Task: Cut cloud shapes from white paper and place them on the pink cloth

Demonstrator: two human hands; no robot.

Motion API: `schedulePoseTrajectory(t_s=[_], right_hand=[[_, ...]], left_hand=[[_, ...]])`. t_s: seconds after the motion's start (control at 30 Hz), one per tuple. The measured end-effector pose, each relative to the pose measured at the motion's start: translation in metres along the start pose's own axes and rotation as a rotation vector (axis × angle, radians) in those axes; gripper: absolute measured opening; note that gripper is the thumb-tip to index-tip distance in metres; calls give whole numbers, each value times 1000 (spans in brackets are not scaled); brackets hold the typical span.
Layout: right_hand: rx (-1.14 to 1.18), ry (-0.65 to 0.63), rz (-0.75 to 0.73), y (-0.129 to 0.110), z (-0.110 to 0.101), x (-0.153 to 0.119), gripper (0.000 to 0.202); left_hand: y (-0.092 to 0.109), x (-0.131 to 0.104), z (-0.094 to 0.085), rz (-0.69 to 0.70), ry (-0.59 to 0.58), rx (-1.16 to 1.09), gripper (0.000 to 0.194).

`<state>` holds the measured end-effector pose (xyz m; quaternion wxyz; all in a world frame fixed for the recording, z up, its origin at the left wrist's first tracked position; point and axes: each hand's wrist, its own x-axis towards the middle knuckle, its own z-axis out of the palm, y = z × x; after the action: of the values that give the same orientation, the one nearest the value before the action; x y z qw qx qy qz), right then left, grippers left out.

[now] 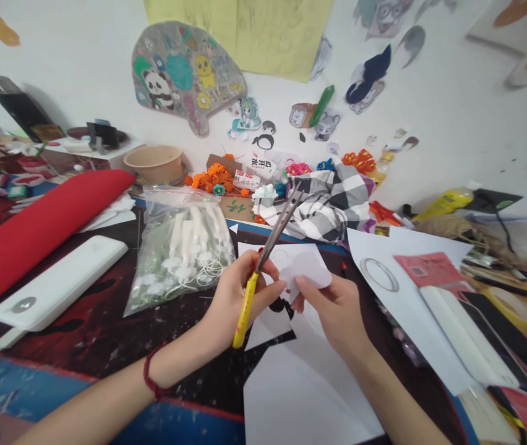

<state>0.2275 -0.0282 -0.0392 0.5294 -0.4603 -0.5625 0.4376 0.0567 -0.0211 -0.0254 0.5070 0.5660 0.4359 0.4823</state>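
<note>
Head view: you're curling your left hand half-closed around scissors, right hand pinching paper, thumb on top.

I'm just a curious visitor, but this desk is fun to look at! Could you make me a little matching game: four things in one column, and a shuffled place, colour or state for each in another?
Column one
1. Scissors
2. Small white paper piece
3. Clear plastic bag
4. Checked cloth

Column two
A. Black and white, bunched up near the wall
B. Pinched by the right hand
C. Yellow-handled, in the left hand
D. See-through, with pale and green things inside

Right pairs: 1-C, 2-B, 3-D, 4-A
</note>
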Motion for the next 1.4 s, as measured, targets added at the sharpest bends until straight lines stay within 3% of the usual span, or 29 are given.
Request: schedulePoseTrajectory(t_s=[0.3, 0.47, 0.57, 0.7, 0.8, 0.97, 1.1, 1.4], right_hand=[[7, 18, -9, -1, -3, 1, 24], [-12, 57, -2, -2, -1, 0, 22], [-7, 108, -28, -1, -4, -1, 18], [28, 189, -95, 1, -11, 0, 13], [17, 252, -160, 1, -14, 2, 11], [27, 318, -238, 1, -14, 5, 10], [1, 348, -218, 5, -14, 4, 9], [56, 270, -177, 3, -10, 0, 8]], left_hand=[[-2, 1, -4, 25, 36, 49, 21], [0, -1, -5, 46, -90, 141, 24], [5, 1, -13, 90, -151, 296, 33], [12, 5, -28, 157, -96, 574, 45], [13, 7, -33, 155, -116, 673, 44], [8, 3, -26, 175, -188, 717, 33], [5, 1, -22, 200, -216, 743, 30], [6, 1, -20, 176, -242, 704, 31]])
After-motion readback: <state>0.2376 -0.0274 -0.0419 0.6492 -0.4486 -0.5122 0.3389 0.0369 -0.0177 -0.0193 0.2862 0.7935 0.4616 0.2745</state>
